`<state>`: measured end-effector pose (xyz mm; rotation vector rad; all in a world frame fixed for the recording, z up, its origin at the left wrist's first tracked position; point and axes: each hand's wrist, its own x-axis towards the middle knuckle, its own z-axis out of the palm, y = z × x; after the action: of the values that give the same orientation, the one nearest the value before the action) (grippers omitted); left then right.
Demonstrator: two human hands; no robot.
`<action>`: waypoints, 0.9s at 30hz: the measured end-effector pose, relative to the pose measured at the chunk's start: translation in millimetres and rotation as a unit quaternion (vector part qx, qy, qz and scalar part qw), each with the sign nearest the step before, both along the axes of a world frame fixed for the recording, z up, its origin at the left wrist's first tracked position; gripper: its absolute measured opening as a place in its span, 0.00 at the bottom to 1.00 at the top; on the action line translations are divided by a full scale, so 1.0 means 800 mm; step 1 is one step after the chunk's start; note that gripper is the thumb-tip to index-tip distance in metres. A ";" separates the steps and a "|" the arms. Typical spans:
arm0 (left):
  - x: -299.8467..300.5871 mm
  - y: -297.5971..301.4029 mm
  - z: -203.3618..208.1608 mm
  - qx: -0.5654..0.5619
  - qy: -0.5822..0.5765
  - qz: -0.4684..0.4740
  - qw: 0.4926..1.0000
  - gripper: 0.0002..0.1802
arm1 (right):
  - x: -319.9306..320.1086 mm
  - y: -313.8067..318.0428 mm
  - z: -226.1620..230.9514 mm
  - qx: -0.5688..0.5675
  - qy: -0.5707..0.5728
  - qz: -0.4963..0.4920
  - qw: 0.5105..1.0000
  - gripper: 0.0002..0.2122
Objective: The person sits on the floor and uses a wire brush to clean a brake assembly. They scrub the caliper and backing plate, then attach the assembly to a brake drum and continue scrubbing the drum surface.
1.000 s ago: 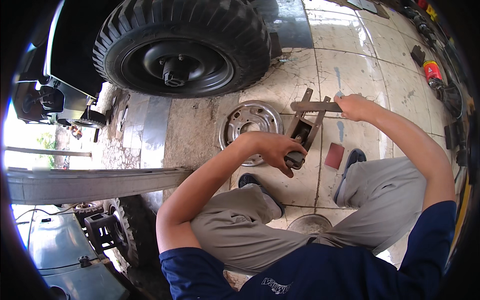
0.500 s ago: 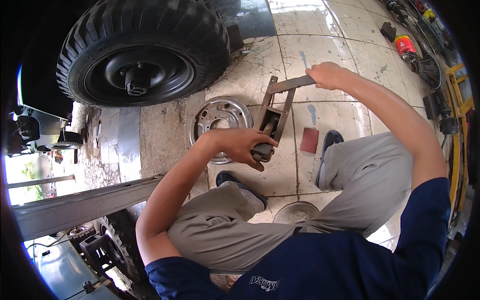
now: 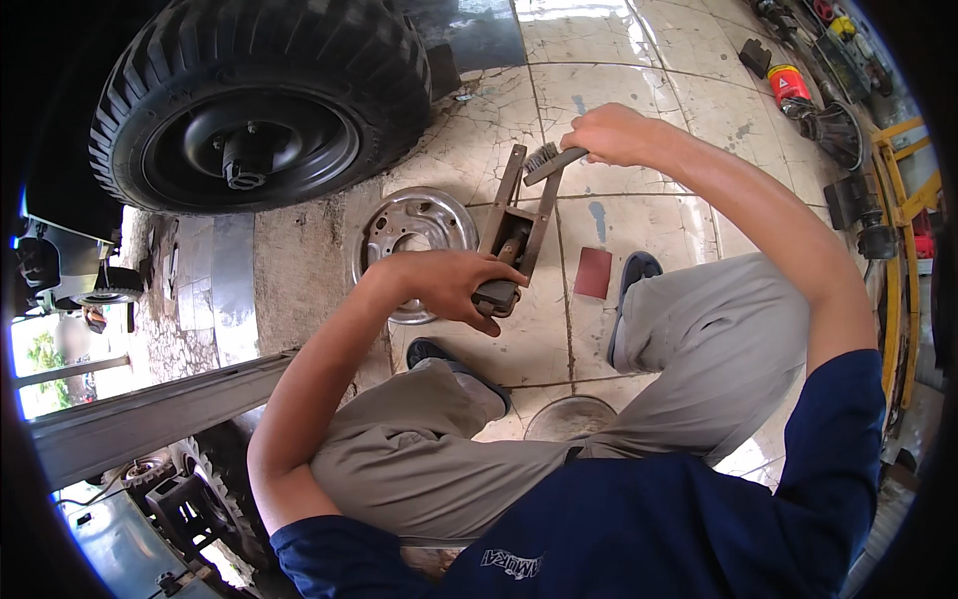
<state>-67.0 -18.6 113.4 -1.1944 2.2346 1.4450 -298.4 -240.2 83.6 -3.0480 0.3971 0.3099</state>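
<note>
My left hand (image 3: 454,286) is wrapped round the near end of a forked metal bracket (image 3: 543,226), whose two long arms point away from me. The bracket looks brown and worn, with a box-like middle. In my right hand (image 3: 611,136), closed on its handle, is a wire brush (image 3: 555,164). Its bristles show near the far ends of the bracket's arms; whether they touch the metal I cannot tell. Left of the bracket, a round silver plate with holes (image 3: 451,213) lies on the floor, partly behind my left hand.
A large wheel with a chunky black tyre (image 3: 404,110) stands at the upper left. On the tiled floor, a dark red sheet (image 3: 593,273) lies by my right shoe. A red can (image 3: 789,84), metal parts and a yellow frame (image 3: 909,290) line the right side. A metal beam (image 3: 160,404) runs in from the left.
The brush has turned from lying across both arms to tilting over the right arm, bristles now showing. My right hand has moved slightly left. The whole view has shifted a little.
</note>
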 end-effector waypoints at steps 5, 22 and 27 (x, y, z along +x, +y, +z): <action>-0.003 -0.001 0.006 0.009 -0.009 0.003 1.000 0.43 | 0.019 0.016 -0.009 -0.132 -0.022 0.007 0.991 0.03; -0.006 -0.002 0.008 0.012 0.003 0.008 1.000 0.43 | 0.077 0.056 -0.028 -0.167 -0.107 0.139 0.970 0.06; -0.003 0.002 0.002 -0.008 -0.005 0.010 1.000 0.43 | 0.081 0.061 -0.031 -0.132 -0.074 0.132 0.980 0.05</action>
<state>-69.1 -16.8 115.0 -1.2288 2.2379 1.4295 -234.0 -191.7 58.7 -3.3585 0.0223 0.0380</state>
